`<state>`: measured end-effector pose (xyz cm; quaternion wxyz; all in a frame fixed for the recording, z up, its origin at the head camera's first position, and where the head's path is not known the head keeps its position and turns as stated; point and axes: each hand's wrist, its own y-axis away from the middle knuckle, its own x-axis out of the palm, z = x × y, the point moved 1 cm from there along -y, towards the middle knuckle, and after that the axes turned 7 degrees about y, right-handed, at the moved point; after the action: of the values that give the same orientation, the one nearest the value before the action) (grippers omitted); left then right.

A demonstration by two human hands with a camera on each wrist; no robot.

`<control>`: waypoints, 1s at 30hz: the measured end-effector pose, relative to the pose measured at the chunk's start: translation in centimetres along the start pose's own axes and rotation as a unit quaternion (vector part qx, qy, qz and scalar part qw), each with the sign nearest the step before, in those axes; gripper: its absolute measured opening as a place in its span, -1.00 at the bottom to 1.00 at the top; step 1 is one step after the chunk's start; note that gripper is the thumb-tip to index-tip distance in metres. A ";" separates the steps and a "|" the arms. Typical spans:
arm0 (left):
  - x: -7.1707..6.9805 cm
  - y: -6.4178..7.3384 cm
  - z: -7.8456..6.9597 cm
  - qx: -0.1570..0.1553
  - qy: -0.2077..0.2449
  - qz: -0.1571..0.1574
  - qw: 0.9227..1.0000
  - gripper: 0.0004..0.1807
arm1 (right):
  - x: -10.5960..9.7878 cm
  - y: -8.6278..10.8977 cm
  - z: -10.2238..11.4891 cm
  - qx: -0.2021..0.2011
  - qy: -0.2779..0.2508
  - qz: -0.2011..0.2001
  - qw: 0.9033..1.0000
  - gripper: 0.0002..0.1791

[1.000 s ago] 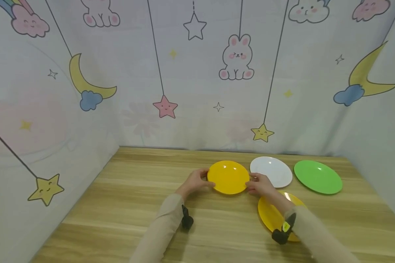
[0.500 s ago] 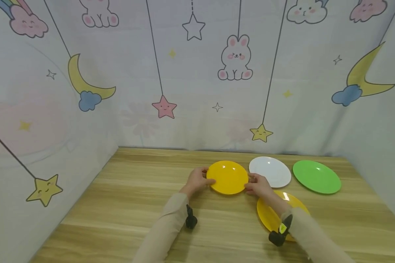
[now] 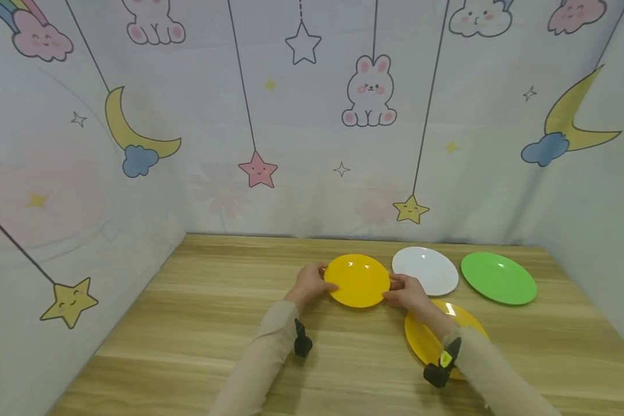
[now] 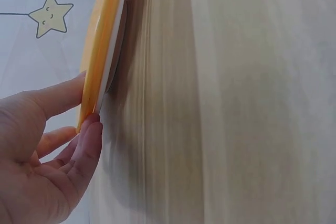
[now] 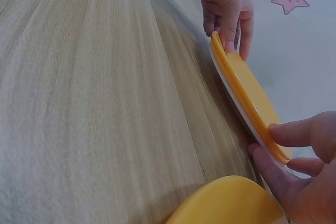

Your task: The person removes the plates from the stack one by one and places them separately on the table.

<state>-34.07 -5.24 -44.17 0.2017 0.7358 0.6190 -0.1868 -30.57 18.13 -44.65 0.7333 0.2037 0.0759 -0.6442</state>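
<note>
A round yellow plate (image 3: 357, 281) is held level near the back middle of the table. A white layer (image 4: 106, 77) shows under its yellow rim in the left wrist view, seemingly a white plate stacked below. My left hand (image 3: 310, 283) pinches the left edge, thumb over the rim and fingers beneath. On the opposite edge, my right hand (image 3: 408, 293) grips the same way. The right wrist view also shows both hands on the yellow plate (image 5: 247, 85). Whether the stack touches the tabletop is hard to tell.
Behind the right hand lies a white plate (image 3: 426, 271), with a green plate (image 3: 498, 278) to its right. Another yellow plate (image 3: 468, 318) lies partly under the right forearm. A printed cloth wall (image 3: 301, 144) borders the back of the wooden table (image 3: 197, 323).
The left wrist and forearm have shifted slightly right, its hand still on the plate's edge. Both hands keep their hold, and the plates keep their arrangement. The head view has drifted a little.
</note>
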 end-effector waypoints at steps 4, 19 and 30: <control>-0.2 -0.2 0.1 0.001 0.007 0.009 1.000 -0.37 | 0.0 -0.1 -0.1 -0.007 -0.001 0.000 1.000 -0.33; -0.5 -0.6 1.0 0.040 0.043 0.012 0.998 -0.44 | 0.0 -0.2 -0.4 -0.005 0.029 -0.006 1.000 -0.28; -0.8 -0.6 1.8 0.023 0.144 0.003 0.989 -0.44 | -0.1 -0.1 -0.3 -0.003 0.047 -0.015 0.999 -0.29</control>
<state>-34.88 -6.73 -45.34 0.0939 0.7612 0.6350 -0.0923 -30.61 18.32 -44.91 0.7197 0.2304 0.1150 -0.6448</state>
